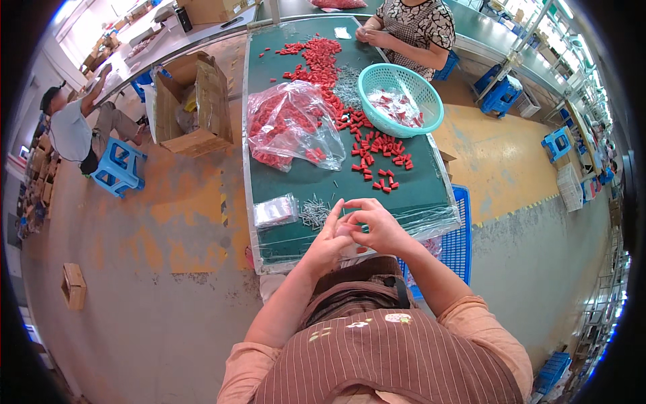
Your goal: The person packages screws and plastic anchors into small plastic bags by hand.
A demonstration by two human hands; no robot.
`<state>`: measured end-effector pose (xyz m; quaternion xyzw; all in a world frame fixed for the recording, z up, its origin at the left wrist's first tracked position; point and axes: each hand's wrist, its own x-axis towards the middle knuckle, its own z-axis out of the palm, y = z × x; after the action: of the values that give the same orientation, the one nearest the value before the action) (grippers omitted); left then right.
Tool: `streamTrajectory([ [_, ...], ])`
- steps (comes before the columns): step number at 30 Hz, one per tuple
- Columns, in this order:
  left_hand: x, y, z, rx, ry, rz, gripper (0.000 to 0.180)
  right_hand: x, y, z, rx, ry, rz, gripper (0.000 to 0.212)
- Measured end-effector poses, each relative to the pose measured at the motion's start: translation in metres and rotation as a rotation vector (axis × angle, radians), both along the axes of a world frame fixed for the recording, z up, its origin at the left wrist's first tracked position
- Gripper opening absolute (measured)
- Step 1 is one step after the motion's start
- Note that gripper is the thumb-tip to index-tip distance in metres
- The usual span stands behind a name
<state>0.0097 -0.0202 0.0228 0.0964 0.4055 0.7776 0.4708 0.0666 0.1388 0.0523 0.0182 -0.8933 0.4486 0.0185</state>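
Note:
Over the near edge of the table, my left hand [328, 241] and my right hand [377, 226] meet with their fingers bent together. A small clear plastic bag [349, 251] seems to hang below my left fingers, partly covered by them. Whatever my right fingertips pinch is hidden. Just beyond my left hand lies a small heap of grey metal screws [314, 213]. A packet of flat clear bags [276, 211] rests left of the screws. Loose red plastic plugs [383, 148] are scattered farther up the green table [282, 246].
A large clear bag of red plugs [289, 121] stands at left on the table. A turquoise basket [377, 121] holds small filled packets at right. Across the table a person [420, 34] works. A blue crate [459, 236] is beside the table; a cardboard box [192, 111] stands left.

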Motion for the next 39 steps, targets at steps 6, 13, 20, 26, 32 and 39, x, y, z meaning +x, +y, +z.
streamTrajectory([
  [6,-0.004,0.003,-0.012,0.059,-0.13,0.075,0.058,-0.005,-0.003,-0.007,0.016,0.039,-0.026,0.025],
  [13,-0.004,0.001,-0.026,-0.172,-0.024,0.294,0.027,0.004,-0.003,-0.037,-0.512,-0.138,-0.275,0.032],
  [20,-0.001,0.003,-0.028,-0.087,0.029,0.343,0.015,0.006,-0.018,-0.047,-0.612,-0.123,-0.269,0.023],
  [26,0.0,-0.003,-0.012,-0.13,-0.116,0.274,0.014,0.005,-0.006,-0.048,-0.524,-0.178,-0.243,0.017],
  [32,-0.001,0.0,-0.02,-0.206,-0.015,0.309,0.014,0.003,-0.01,-0.033,-0.614,-0.162,-0.263,0.012],
  [39,0.002,-0.004,-0.029,-0.181,0.005,0.316,0.022,0.005,-0.012,-0.042,-0.609,-0.216,-0.251,0.016],
])
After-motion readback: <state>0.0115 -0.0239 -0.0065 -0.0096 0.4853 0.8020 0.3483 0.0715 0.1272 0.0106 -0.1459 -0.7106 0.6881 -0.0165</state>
